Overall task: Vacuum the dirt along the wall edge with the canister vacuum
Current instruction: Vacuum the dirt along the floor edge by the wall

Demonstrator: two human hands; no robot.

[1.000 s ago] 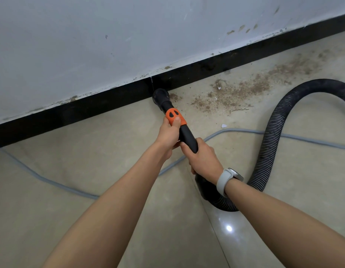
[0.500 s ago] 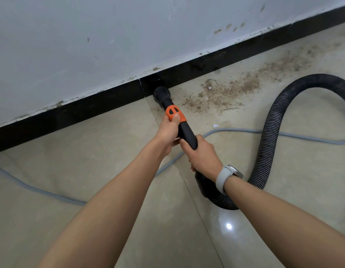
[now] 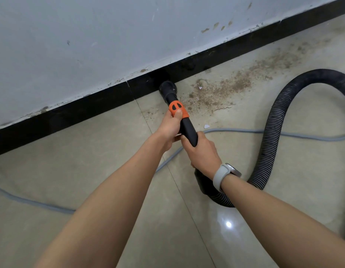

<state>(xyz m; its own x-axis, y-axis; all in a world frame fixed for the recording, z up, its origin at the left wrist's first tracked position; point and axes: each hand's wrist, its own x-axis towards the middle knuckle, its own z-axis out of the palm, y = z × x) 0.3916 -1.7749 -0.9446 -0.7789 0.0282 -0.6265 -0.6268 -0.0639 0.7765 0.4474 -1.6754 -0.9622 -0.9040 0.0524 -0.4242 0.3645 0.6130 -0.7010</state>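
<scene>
A black vacuum wand (image 3: 188, 130) with an orange collar (image 3: 177, 108) points at the wall edge. Its round brush nozzle (image 3: 167, 89) sits on the floor against the black baseboard (image 3: 90, 109). My left hand (image 3: 170, 128) grips the wand just below the orange collar, thumb on the orange part. My right hand (image 3: 203, 153) grips the wand lower down, where it joins the ribbed black hose (image 3: 272, 120). Brown dirt (image 3: 225, 89) lies in a band along the baseboard, to the right of the nozzle. The canister is out of view.
The hose loops up and to the right across beige floor tiles (image 3: 90, 171). A grey power cord (image 3: 245, 131) runs across the floor under my arms, from the left edge to the right edge. A few small white scraps (image 3: 206, 126) lie near the dirt. The white wall (image 3: 90, 35) is scuffed.
The nozzle has slid a little to the right along the baseboard, closer to the dirt patch. Both hands keep the same grip on the wand.
</scene>
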